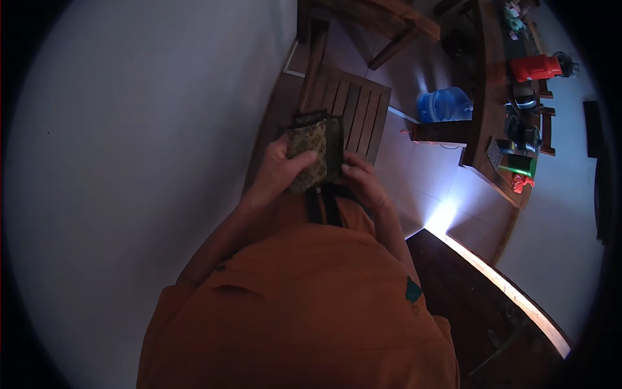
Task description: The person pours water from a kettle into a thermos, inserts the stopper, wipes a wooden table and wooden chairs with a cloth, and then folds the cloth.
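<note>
A folded cloth-like item (307,146) with a mottled green and brown pattern is held upright in front of my orange shirt. My left hand (278,170) is closed round its left side, with the thumb lying across its front. A darker flap or piece (334,146) lies along its right side. My right hand (364,183) is at the lower right edge of this dark piece, fingers bent and pressed against it. The fingers behind the item are hidden.
Beyond my hands is a slatted wooden chair (359,110). A blue water jug (444,105) is on the floor beside a wooden table (483,123), which bears a red thermos (536,67) and pots. At left rises a pale wall (149,129); a dark door (466,305) is at lower right.
</note>
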Demonstrator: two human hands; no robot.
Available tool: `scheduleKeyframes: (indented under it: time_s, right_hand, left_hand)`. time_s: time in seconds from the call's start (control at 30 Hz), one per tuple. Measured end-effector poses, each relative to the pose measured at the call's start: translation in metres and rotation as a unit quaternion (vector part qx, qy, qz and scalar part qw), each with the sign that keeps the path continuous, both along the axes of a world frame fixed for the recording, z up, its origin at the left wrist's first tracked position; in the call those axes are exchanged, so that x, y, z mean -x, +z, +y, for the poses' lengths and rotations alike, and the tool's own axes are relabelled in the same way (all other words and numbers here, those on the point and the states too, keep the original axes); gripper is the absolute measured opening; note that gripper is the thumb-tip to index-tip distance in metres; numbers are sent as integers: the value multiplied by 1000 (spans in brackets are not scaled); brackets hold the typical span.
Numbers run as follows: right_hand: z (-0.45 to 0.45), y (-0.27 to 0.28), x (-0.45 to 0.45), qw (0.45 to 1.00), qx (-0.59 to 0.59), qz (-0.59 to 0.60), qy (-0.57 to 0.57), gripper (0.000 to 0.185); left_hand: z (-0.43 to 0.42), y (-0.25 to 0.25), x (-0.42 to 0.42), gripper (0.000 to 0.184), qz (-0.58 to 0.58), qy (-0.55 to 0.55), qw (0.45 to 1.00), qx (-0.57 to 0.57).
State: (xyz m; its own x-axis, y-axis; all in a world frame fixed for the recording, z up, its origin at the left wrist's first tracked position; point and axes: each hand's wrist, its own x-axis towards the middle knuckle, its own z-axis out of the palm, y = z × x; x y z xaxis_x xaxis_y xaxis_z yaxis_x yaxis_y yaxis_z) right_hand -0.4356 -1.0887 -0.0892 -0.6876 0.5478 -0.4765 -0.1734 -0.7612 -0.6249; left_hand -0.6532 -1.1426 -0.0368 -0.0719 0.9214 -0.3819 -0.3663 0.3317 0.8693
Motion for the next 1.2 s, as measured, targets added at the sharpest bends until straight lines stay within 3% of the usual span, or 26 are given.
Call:
scheduleKeyframes:
  time_s: [0.03,0.07,0.1,0.13,0.2,0.53,0.6,0.73,0.8,0.83,0.9,0.93,1.0,1.2]
  right_hand:
    - [2,6,2,998,-25,-54,23,36]
    - [3,12,4,992,-49,-108,46,35]
    - [4,14,5,993,-38,-106,45,35]
    - [5,17,6,991,-44,-116,42,36]
    - [4,15,8,991,-43,-123,40,38]
    - [5,14,37,959,-157,-199,126,36]
    - [4,13,35,955,-168,-210,128,36]
    - [3,7,30,962,-142,-213,98,40]
    - [3,8,27,962,-136,-224,76,40]
    - [4,12,27,959,-144,-230,81,40]
    - [2,14,26,956,-149,-243,66,40]
    - [1,12,24,956,-152,-243,62,40]
    - [-4,8,20,955,-153,-250,35,40]
    - [-11,9,6,947,-174,-270,-4,38]
  left_hand:
    - [-2,3,8,20,3,0,1000,11]
    - [-5,6,15,19,91,31,995,-31]
    - [-7,4,21,18,178,59,979,-74]
    - [-10,1,28,18,180,56,980,-65]
    - [-15,-6,43,20,382,46,918,-97]
    - [0,-29,66,24,450,19,890,-65]
    - [7,-12,80,24,478,71,871,-87]
    - [28,-20,94,23,549,60,827,-110]
    - [36,-40,88,23,577,-47,816,9]
    - [40,-52,84,23,575,-58,816,0]
    - [49,-72,79,23,451,-211,861,106]
    - [54,-76,78,23,451,-227,858,93]
    - [56,-73,75,22,154,-70,972,162]
    - [78,-104,75,21,157,-118,968,155]
